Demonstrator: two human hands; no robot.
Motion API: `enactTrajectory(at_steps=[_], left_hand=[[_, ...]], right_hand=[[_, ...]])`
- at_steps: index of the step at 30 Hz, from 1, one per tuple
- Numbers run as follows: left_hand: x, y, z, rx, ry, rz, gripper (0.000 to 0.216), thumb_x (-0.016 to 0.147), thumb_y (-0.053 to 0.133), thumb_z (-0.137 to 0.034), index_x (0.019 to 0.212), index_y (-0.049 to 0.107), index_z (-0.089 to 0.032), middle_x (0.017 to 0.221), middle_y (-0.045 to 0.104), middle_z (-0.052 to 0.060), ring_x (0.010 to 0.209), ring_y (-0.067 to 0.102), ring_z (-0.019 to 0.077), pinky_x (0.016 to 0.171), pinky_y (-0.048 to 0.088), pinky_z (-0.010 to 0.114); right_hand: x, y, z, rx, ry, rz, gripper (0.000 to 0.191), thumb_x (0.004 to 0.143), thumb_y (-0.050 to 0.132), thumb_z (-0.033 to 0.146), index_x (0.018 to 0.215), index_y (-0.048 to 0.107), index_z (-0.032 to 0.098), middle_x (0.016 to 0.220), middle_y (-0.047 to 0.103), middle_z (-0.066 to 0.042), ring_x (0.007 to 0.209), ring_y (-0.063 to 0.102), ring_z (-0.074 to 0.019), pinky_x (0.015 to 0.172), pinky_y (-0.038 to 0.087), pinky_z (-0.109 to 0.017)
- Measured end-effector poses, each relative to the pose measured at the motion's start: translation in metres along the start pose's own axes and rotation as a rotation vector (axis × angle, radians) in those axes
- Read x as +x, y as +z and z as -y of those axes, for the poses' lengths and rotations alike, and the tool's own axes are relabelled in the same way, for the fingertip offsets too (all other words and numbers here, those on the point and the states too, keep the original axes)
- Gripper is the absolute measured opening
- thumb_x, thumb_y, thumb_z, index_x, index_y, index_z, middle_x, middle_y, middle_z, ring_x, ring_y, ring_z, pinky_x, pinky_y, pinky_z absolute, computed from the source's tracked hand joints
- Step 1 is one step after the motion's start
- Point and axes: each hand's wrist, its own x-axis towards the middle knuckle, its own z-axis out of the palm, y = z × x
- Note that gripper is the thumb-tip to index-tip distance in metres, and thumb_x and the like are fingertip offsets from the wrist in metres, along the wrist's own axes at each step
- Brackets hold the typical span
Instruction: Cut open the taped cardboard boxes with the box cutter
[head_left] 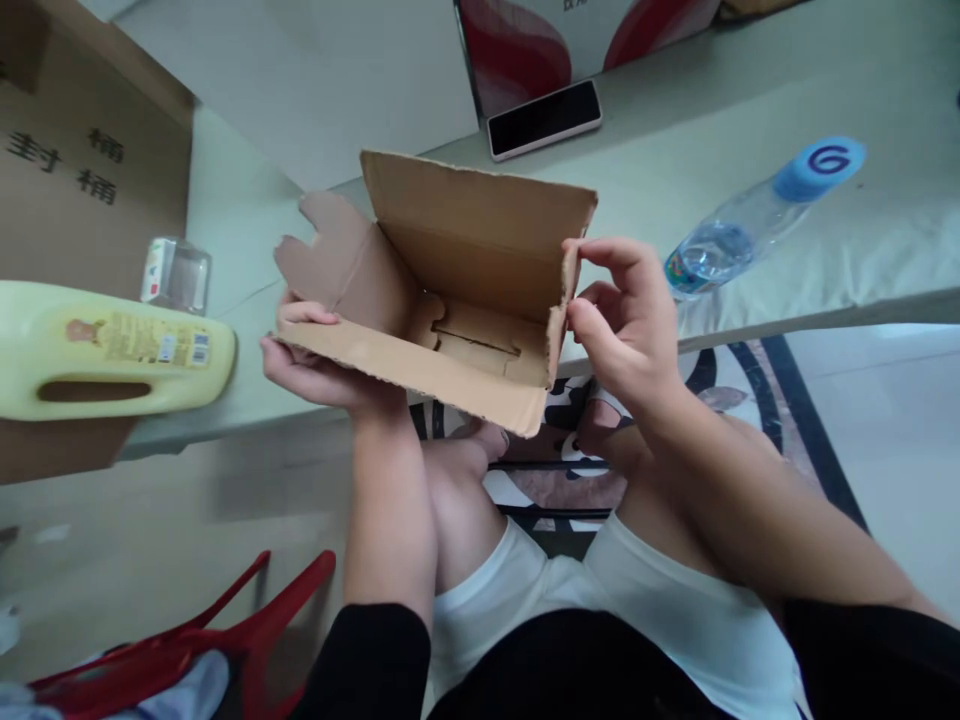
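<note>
A small brown cardboard box [480, 240] is held up in front of me, its open top facing the camera. Inside, interlocking flaps form its bottom, and nothing lies in it. My left hand [319, 365] grips the near left corner, thumb over the edge and fingers underneath, partly hidden by the cardboard. At the right side, my right hand [626, 310] pinches the short right flap between thumb and fingers. A notched flap sticks out on the left, while the long far flap stands up.
A yellow jug [112, 350] lies on the left by a small clear-windowed pack [176, 275] and a large carton [90, 150]. Behind the box is a phone [545, 118]. A water bottle [757, 225] leans at the right of the covered table [862, 240]. A red chair [262, 620] stands lower left.
</note>
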Motion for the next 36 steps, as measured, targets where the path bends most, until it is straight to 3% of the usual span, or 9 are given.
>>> enactTrajectory(at_steps=[4, 6, 9, 12, 15, 24, 27, 32, 36], left_hand=[[-0.001, -0.001, 0.017, -0.115, 0.256, 0.101, 0.039, 0.103, 0.013, -0.033, 0.068, 0.029, -0.022, 0.073, 0.03, 0.002, 0.081, 0.052, 0.0173, 0.094, 0.045, 0.041], [-0.003, 0.001, 0.022, -0.091, 0.346, 0.119, 0.033, 0.101, 0.023, -0.031, 0.07, 0.031, -0.022, 0.074, 0.034, 0.002, 0.081, 0.051, 0.0167, 0.09, 0.045, 0.039], [-0.009, 0.007, 0.02, -0.059, 0.376, 0.136, 0.024, 0.1, 0.023, -0.027, 0.079, 0.032, -0.023, 0.082, 0.046, 0.002, 0.09, 0.056, 0.0162, 0.093, 0.046, 0.038], [-0.016, 0.013, 0.016, -0.05, 0.363, 0.117, 0.015, 0.1, 0.021, -0.025, 0.094, 0.034, -0.024, 0.09, 0.057, 0.001, 0.093, 0.061, 0.0158, 0.095, 0.047, 0.041], [-0.016, 0.016, 0.02, 0.005, 0.336, 0.126, 0.013, 0.1, 0.028, -0.03, 0.103, 0.04, -0.024, 0.084, 0.058, 0.0, 0.087, 0.062, 0.0155, 0.091, 0.047, 0.042], [-0.001, 0.015, 0.053, 0.036, 0.279, 0.085, 0.031, 0.085, 0.055, -0.04, 0.109, 0.057, -0.02, 0.099, 0.062, 0.005, 0.098, 0.064, 0.019, 0.094, 0.052, 0.036], [0.0, 0.015, 0.055, 0.025, 0.262, 0.132, 0.033, 0.084, 0.06, -0.038, 0.111, 0.062, -0.02, 0.104, 0.066, 0.006, 0.099, 0.065, 0.0193, 0.094, 0.052, 0.036], [0.009, 0.015, 0.056, 0.121, 0.299, 0.246, 0.032, 0.087, 0.057, -0.029, 0.116, 0.067, -0.024, 0.123, 0.066, 0.007, 0.119, 0.062, 0.0217, 0.108, 0.049, 0.039], [0.023, 0.013, 0.052, 0.262, 0.369, 0.41, 0.037, 0.087, 0.05, -0.02, 0.115, 0.074, -0.026, 0.131, 0.062, 0.006, 0.128, 0.058, 0.0221, 0.113, 0.047, 0.039]], right_hand=[[0.001, 0.0, -0.011, 0.097, -0.138, -0.146, 0.048, 0.089, 0.062, 0.047, 0.129, 0.047, 0.028, 0.152, 0.041, -0.01, 0.085, 0.062, -0.0155, 0.073, 0.059, -0.036], [0.004, 0.001, -0.019, 0.113, -0.16, -0.194, 0.066, 0.083, 0.067, 0.053, 0.138, 0.04, 0.03, 0.156, 0.036, -0.01, 0.112, 0.061, -0.0234, 0.089, 0.059, -0.043], [0.009, 0.002, -0.026, 0.21, -0.148, -0.076, 0.075, 0.087, 0.061, 0.057, 0.149, 0.028, 0.032, 0.151, 0.046, -0.009, 0.137, 0.05, -0.0271, 0.111, 0.049, -0.05], [0.011, 0.002, -0.027, 0.305, -0.122, 0.1, 0.057, 0.093, 0.052, 0.054, 0.144, 0.041, 0.03, 0.144, 0.056, -0.006, 0.136, 0.052, -0.0249, 0.118, 0.044, -0.046], [0.01, 0.003, -0.029, 0.374, -0.088, 0.166, 0.043, 0.092, 0.047, 0.043, 0.132, 0.054, 0.027, 0.14, 0.06, -0.003, 0.134, 0.054, -0.025, 0.118, 0.043, -0.047], [0.003, 0.006, -0.03, 0.367, -0.156, 0.1, 0.032, 0.093, 0.058, 0.039, 0.122, 0.057, 0.027, 0.133, 0.062, -0.007, 0.127, 0.058, -0.0234, 0.112, 0.046, -0.042], [0.001, 0.007, -0.033, 0.363, -0.222, 0.071, 0.023, 0.096, 0.054, 0.035, 0.117, 0.061, 0.028, 0.134, 0.06, -0.007, 0.131, 0.055, -0.0232, 0.112, 0.045, -0.043], [-0.001, 0.011, -0.04, 0.422, -0.236, 0.045, 0.028, 0.099, 0.047, 0.043, 0.118, 0.063, 0.029, 0.136, 0.059, -0.007, 0.13, 0.055, -0.0257, 0.11, 0.045, -0.047], [0.001, 0.015, -0.039, 0.396, -0.221, 0.001, 0.02, 0.096, 0.054, 0.04, 0.107, 0.064, 0.027, 0.131, 0.062, -0.007, 0.124, 0.059, -0.0261, 0.103, 0.048, -0.046]])
